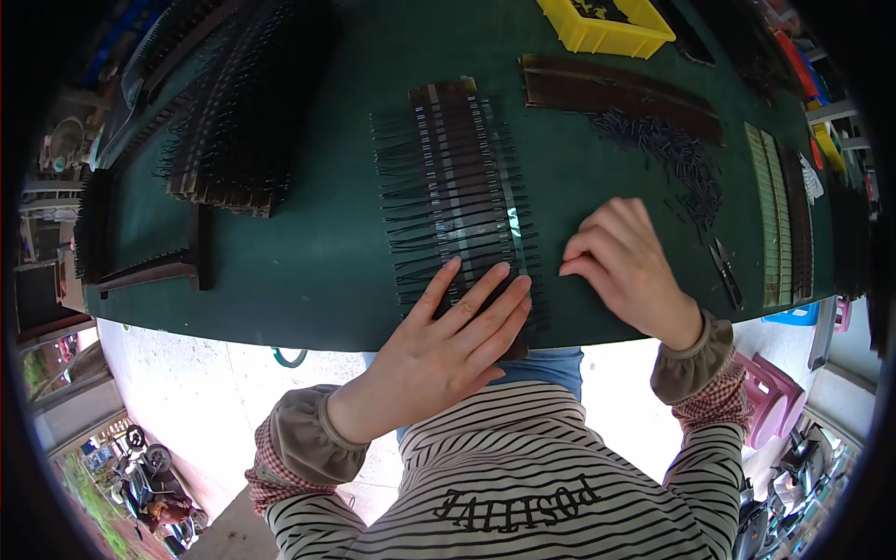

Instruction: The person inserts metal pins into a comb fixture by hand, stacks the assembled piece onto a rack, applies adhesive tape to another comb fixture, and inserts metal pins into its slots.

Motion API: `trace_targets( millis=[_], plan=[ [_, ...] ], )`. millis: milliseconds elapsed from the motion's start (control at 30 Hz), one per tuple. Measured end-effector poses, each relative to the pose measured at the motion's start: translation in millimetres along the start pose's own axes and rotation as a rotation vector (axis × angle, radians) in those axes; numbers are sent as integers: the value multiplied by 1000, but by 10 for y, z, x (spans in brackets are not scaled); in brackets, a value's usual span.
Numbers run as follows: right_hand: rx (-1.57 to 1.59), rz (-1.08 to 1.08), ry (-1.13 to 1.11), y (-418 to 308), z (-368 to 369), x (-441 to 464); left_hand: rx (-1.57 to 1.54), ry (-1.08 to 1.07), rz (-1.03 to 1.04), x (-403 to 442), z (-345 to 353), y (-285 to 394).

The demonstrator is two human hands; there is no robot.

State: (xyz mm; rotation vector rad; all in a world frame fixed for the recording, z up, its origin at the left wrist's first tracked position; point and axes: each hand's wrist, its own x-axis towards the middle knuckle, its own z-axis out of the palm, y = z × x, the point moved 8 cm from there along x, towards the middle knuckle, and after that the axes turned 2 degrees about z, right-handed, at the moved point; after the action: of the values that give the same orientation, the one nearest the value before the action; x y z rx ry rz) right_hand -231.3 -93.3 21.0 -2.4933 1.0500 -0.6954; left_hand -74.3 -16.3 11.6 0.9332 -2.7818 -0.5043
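A long dark strip board (459,177) lies before me, with rows of thin black wire pins sticking out on both sides and shiny tape running along it. My left hand (448,341) rests flat on its near end, fingers spread. Just right of the board, my right hand (627,266) hovers with thumb and forefinger pinched together; whatever is between them, if anything, is too small to make out. Beyond it is a loose pile of small black tubes (667,154). Tweezers or small scissors (724,273) lie to the right of that hand.
A tall stack of similar pinned strips (233,121) stands at the left, beside a dark rack (154,266). At the back are a yellow bin (607,35) and a brown strip (621,91). Pale strips (767,215) lie near the right edge of the green table (299,289).
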Motion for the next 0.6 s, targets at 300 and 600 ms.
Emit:
trace_targets(
  millis=[300, 600],
  plan=[
    [-41, 84, -26, 62, -96, -112, -62, 65, 12, -11, -26, -53],
    [58, -80, -179, -153, 50, 4, -18, 91, 16, -23, 21, -56]
  ],
)
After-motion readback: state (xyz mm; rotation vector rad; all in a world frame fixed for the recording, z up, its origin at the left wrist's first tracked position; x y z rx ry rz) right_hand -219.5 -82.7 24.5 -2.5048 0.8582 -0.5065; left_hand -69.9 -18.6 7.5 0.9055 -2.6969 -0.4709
